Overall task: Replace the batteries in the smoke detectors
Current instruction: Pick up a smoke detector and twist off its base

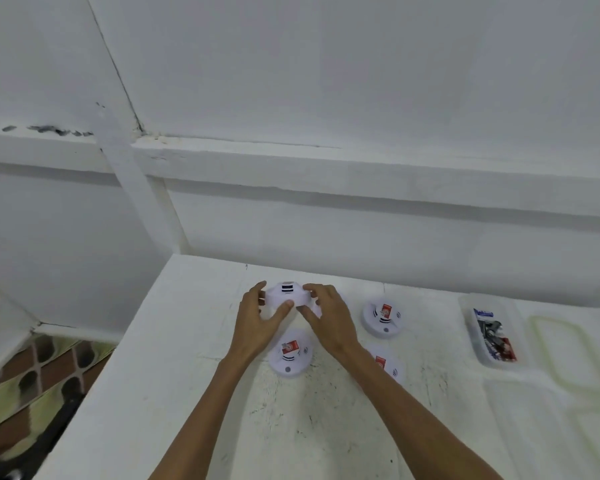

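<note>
We hold the round white plastic smoke detector (286,295) near the white bench's (187,393) back edge, left hand (257,318) and right hand (326,317) gripping opposite sides; neither nearer.

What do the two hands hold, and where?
Both hands, left hand and right hand, hold one white smoke detector by its opposite side edges.
</note>
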The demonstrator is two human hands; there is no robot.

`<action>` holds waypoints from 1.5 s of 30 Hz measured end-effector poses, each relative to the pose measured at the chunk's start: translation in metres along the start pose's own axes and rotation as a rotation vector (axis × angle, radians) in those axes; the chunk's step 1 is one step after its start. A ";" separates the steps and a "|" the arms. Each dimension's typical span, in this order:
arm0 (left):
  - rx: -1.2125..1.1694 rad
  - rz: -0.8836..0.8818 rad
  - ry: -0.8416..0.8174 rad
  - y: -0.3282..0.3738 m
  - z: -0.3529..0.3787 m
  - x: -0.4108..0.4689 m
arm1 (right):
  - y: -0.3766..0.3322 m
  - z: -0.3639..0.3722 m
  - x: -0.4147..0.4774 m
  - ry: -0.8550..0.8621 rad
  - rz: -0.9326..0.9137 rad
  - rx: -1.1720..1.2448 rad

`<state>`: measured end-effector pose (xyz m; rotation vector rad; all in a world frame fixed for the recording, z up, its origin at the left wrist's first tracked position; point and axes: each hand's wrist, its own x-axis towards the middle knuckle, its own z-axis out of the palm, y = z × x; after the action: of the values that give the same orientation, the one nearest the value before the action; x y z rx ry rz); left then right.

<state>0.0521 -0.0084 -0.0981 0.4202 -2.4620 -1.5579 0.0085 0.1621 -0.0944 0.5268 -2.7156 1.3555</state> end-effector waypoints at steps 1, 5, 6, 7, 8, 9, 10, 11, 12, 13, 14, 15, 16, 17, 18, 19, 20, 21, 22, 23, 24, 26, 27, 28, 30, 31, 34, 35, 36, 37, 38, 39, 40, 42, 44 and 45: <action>-0.024 0.016 -0.011 0.004 0.007 -0.004 | 0.003 -0.008 -0.007 0.033 -0.009 -0.006; -0.100 0.113 -0.083 0.020 0.042 -0.024 | 0.021 -0.041 -0.037 0.151 0.003 -0.014; -0.113 0.141 -0.099 0.024 0.051 -0.030 | 0.025 -0.051 -0.045 0.186 0.003 -0.015; -0.121 0.167 -0.119 0.028 0.060 -0.035 | 0.029 -0.061 -0.053 0.223 -0.004 -0.019; -0.125 0.195 -0.143 0.031 0.070 -0.040 | 0.033 -0.071 -0.061 0.258 -0.011 -0.022; -0.127 0.228 -0.176 0.035 0.079 -0.045 | 0.036 -0.081 -0.070 0.290 -0.008 -0.017; -0.127 0.262 -0.213 0.038 0.088 -0.050 | 0.039 -0.090 -0.079 0.321 0.017 -0.004; -0.124 0.292 -0.256 0.042 0.099 -0.056 | 0.043 -0.100 -0.090 0.353 0.058 0.010; -0.122 0.314 -0.289 0.046 0.109 -0.062 | 0.047 -0.109 -0.101 0.374 0.101 0.030; -0.125 0.326 -0.317 0.047 0.116 -0.068 | 0.048 -0.116 -0.110 0.385 0.143 0.059; -0.132 0.342 -0.345 0.049 0.124 -0.075 | 0.051 -0.121 -0.121 0.401 0.185 0.084; -0.135 0.364 -0.377 0.051 0.132 -0.083 | 0.055 -0.126 -0.132 0.418 0.221 0.096; -0.135 0.387 -0.412 0.051 0.141 -0.090 | 0.058 -0.130 -0.144 0.433 0.251 0.095; -0.133 0.399 -0.440 0.049 0.149 -0.096 | 0.061 -0.132 -0.155 0.439 0.276 0.094; -0.132 0.403 -0.459 0.047 0.157 -0.102 | 0.064 -0.133 -0.166 0.445 0.303 0.088; -0.127 0.393 -0.474 0.045 0.165 -0.108 | 0.068 -0.134 -0.177 0.452 0.327 0.080; -0.118 0.380 -0.494 0.043 0.173 -0.114 | 0.073 -0.134 -0.187 0.457 0.350 0.071; -0.103 0.368 -0.517 0.041 0.180 -0.121 | 0.076 -0.134 -0.196 0.460 0.374 0.071; -0.093 0.361 -0.537 0.038 0.187 -0.127 | 0.081 -0.135 -0.205 0.462 0.402 0.073; -0.096 0.350 -0.561 0.035 0.192 -0.133 | 0.086 -0.135 -0.214 0.462 0.430 0.076; -0.108 0.333 -0.588 0.034 0.196 -0.140 | 0.090 -0.134 -0.221 0.461 0.460 0.083; -0.135 0.300 -0.650 0.032 0.202 -0.149 | 0.098 -0.134 -0.233 0.451 0.516 0.091; -0.145 0.283 -0.681 0.032 0.205 -0.152 | 0.101 -0.134 -0.237 0.440 0.537 0.077; -0.151 0.268 -0.699 0.031 0.208 -0.153 | 0.103 -0.134 -0.240 0.426 0.553 0.058; -0.146 0.234 -0.720 0.029 0.212 -0.153 | 0.107 -0.133 -0.242 0.395 0.576 0.026; -0.138 0.219 -0.727 0.028 0.215 -0.152 | 0.108 -0.133 -0.242 0.386 0.585 0.021; -0.114 0.199 -0.754 0.025 0.217 -0.149 | 0.110 -0.132 -0.242 0.384 0.602 0.016; -0.101 0.200 -0.765 0.025 0.218 -0.147 | 0.111 -0.133 -0.242 0.384 0.612 0.018; -0.085 0.210 -0.773 0.024 0.218 -0.146 | 0.111 -0.133 -0.242 0.387 0.622 0.021; -0.066 0.230 -0.779 0.024 0.216 -0.144 | 0.110 -0.133 -0.242 0.392 0.633 0.022; -0.047 0.251 -0.781 0.022 0.214 -0.142 | 0.109 -0.132 -0.241 0.399 0.642 0.019; -0.030 0.270 -0.783 0.021 0.211 -0.140 | 0.108 -0.132 -0.241 0.403 0.648 0.010; -0.014 0.282 -0.787 0.017 0.209 -0.137 | 0.107 -0.130 -0.240 0.402 0.655 -0.003; 0.010 0.292 -0.783 0.011 0.204 -0.133 | 0.104 -0.126 -0.239 0.398 0.661 -0.022; 0.015 0.297 -0.774 0.008 0.201 -0.130 | 0.100 -0.122 -0.237 0.428 0.638 -0.023; 0.015 0.304 -0.771 0.008 0.200 -0.130 | 0.098 -0.120 -0.236 0.446 0.619 -0.019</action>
<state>0.1106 0.2091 -0.1776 -0.6570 -2.8569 -1.7845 0.1867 0.3756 -0.1436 -0.6053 -2.5792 1.3280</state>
